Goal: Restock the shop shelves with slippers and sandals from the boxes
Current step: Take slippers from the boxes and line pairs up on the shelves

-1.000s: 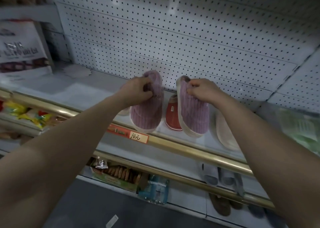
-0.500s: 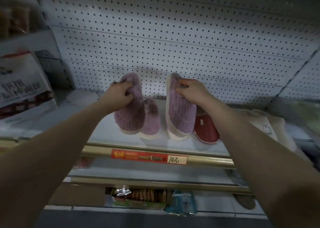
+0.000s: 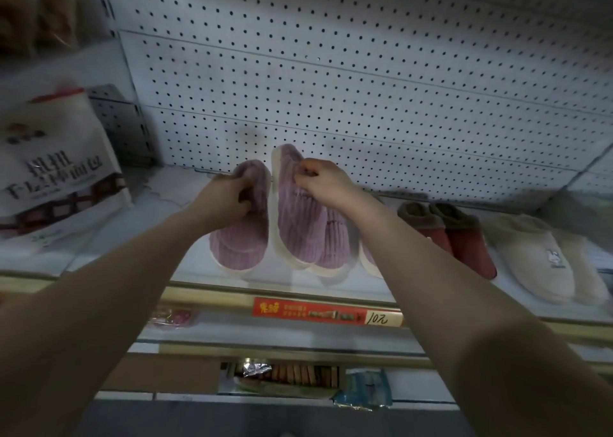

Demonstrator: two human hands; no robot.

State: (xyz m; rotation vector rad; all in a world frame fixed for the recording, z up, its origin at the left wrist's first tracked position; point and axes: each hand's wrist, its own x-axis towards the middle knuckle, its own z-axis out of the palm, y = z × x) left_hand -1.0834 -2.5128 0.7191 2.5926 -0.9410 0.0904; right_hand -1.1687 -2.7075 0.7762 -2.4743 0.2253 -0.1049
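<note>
Left purple slipper [image 3: 243, 241]: ribbed plush, cream sole, toe toward the front of the shelf [image 3: 195, 274], gripped at its opening by the left hand [image 3: 229, 197].
Right purple slipper [image 3: 292, 224]: same make, tipped on edge, sole facing left, pinched by the right hand [image 3: 320, 179].
Shelved purple slipper [image 3: 335, 247]: lying flat, just right of the tipped one, partly hidden.

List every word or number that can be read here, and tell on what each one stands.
"10元": handwritten, on the yellow right end of the price label.
"扭扭": large dark characters on the white bag at the left.
"面包": end of the line below on that bag; its start is too blurred to read.
Red part of the price label: small print, too blurred to read.
Emblem on the beige slipper: too small to read.
</note>
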